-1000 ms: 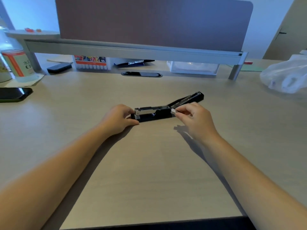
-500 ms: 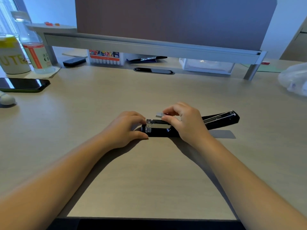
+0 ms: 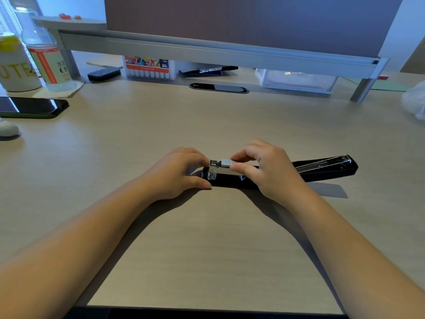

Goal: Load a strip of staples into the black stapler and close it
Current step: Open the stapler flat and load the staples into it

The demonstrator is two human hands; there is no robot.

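The black stapler lies open on the desk in front of me, its lid swung flat out to the right. My left hand grips the stapler's front end, thumb against the base. My right hand pinches a short silver strip of staples between thumb and forefinger. The strip lies on top of the metal magazine channel, just behind its front end. My right hand hides the magazine's rear part.
A dark phone lies at the far left, with a bottle and a white cup behind it. A marker box and a clear box sit under the shelf. A plastic bag is at the right.
My right hand has carried the staple strip from the hinge area leftward and lowered it onto the magazine. The camera view has shifted, so the stapler now appears lower.
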